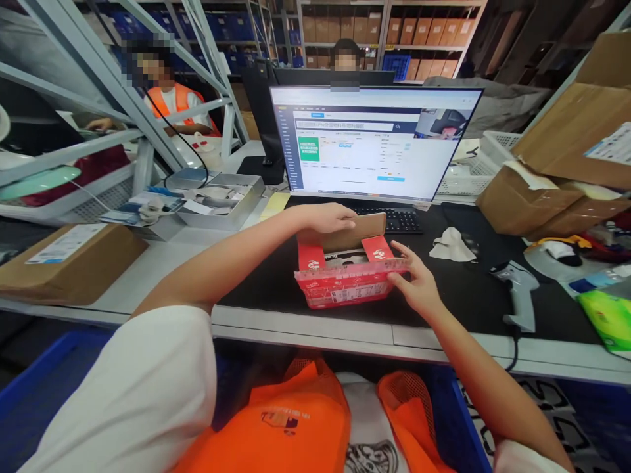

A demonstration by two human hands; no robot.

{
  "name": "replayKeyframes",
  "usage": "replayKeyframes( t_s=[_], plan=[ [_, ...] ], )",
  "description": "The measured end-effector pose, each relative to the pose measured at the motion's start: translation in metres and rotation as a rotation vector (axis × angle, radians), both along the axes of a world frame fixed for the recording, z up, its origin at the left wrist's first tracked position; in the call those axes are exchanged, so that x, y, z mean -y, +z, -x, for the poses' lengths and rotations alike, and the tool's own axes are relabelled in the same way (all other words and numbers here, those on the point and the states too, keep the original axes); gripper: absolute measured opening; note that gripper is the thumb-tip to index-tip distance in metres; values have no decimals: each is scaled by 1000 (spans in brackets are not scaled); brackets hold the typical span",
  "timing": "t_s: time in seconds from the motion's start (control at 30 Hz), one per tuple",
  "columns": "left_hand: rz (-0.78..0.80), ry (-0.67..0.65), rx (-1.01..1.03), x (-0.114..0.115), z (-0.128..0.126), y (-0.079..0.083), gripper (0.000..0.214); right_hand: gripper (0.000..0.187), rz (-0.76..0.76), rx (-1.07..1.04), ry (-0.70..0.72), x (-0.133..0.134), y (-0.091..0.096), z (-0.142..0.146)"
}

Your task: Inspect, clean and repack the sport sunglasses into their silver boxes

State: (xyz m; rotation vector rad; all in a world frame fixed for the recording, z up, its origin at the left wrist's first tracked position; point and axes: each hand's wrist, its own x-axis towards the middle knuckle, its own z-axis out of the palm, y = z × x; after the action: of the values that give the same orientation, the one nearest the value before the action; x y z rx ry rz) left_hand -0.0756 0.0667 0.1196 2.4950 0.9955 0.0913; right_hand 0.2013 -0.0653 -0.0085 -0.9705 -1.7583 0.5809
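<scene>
A small red cardboard box (348, 286) stands open on the black desk mat (458, 295) in front of the keyboard (401, 221). Its brown lid flap (357, 233) is raised at the back and two red side flaps stick up. My left hand (328, 218) rests on top of the raised flap with its fingers curled over the edge. My right hand (417, 279) touches the box's right front corner, fingers pinching the rim. Something pale lies inside the box, too hidden to name.
A monitor (372, 141) stands behind the keyboard. A barcode scanner (520, 289) and a crumpled white tissue (451, 246) lie to the right. Brown cartons (557, 171) pile up at far right, a flat parcel (69, 263) at left, a grey tray (221, 200) behind it. Two people sit beyond.
</scene>
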Motion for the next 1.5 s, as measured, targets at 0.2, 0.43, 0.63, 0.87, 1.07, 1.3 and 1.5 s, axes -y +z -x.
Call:
replayKeyframes(
  t_s=[0.2,0.43,0.63,0.87,1.07,1.3,1.5],
  plan=[
    [194,104,87,-17,2,-57,56,40,-438,248,102,28,-21,-28],
    [-115,122,164,-3,8,-49,36,47,-377,462,211,23,-14,-49],
    [-350,-256,293,87,29,-14,29,44,98,144,167,-4,50,-53],
    [-285,-113,278,127,48,-57,31,48,183,471,450,-46,93,19],
    [-743,236,763,143,73,-94,45,49,-145,590,413,-48,81,12],
    [-568,581,928,177,99,-170,19,52,-19,128,15,-25,15,-62],
    [-396,686,1192,179,89,-201,99,58,51,61,-50,12,-46,-71]
  ],
)
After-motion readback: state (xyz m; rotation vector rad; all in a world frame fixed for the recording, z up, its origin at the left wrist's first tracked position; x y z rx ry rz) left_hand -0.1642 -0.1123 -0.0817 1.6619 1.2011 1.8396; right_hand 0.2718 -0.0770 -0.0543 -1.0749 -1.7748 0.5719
